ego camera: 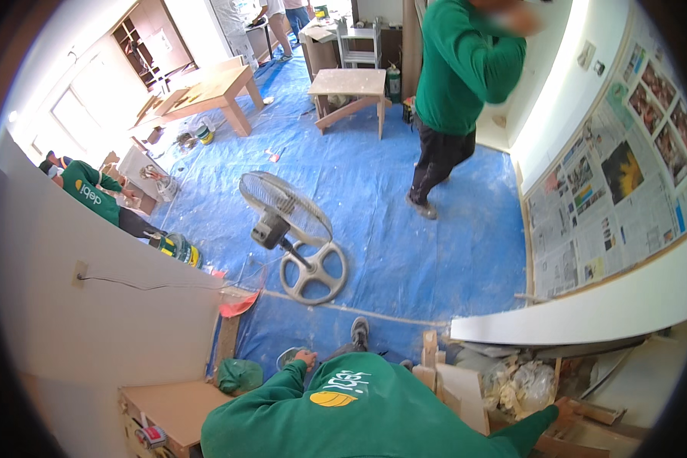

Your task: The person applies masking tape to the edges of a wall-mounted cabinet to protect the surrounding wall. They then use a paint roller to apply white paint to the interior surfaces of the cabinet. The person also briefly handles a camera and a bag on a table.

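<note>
My left hand [306, 359] is low in front of my green sweatshirt, with its fingers closed at the edge of a round, pale-rimmed container [289, 357]. My right hand [564, 409] reaches out to the lower right, against a strip of wood [598, 410] among stacked boards; its fingers are too small and blurred to show whether they grip it. Near that arm lie crumpled clear plastic [529, 385] and an upright pale board [462, 392]. A green plastic bag [239, 375] rests left of my left hand, beside a wooden cabinet top [177, 407].
A pedestal fan [286, 206] stands ahead on blue sheeting [389, 252], its cord running to a wall outlet [80, 273]. A person in green [458, 68] stands beyond it. Others are at the left and far back. Work tables [217, 86], a small table [348, 83] and paint buckets [190, 255] stand around.
</note>
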The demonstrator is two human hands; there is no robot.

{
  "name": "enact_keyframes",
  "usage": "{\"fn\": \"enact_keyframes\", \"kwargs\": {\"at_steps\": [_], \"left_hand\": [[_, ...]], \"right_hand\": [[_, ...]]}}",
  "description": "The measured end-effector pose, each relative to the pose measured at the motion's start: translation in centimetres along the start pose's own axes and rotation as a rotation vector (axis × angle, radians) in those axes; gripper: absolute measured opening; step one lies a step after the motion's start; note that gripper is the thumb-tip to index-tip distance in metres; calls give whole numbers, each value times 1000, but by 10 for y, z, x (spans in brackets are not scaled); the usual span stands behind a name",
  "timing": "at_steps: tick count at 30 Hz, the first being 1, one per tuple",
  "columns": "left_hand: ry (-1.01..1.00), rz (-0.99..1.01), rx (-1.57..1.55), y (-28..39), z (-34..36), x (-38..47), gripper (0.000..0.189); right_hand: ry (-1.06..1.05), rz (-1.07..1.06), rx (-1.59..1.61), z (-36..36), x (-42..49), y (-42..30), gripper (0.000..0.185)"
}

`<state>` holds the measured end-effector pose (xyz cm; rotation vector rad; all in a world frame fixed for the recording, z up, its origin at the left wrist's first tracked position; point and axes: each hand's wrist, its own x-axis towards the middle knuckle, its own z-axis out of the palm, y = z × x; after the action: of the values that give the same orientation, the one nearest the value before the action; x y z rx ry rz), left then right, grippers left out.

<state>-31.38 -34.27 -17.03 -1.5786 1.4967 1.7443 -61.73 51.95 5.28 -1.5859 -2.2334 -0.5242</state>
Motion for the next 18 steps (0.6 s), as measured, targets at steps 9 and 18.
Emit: {"fn": "enact_keyframes", "kwargs": {"at_steps": [9,18], "left_hand": [[-3,96,219,124,-12,91,41],[-462,569,229,280,84,178,37]], "right_hand": [[-154,-429,285,-43,-247,-74,70],[-475,-1316,790,-230,-412,-274,68]]}}
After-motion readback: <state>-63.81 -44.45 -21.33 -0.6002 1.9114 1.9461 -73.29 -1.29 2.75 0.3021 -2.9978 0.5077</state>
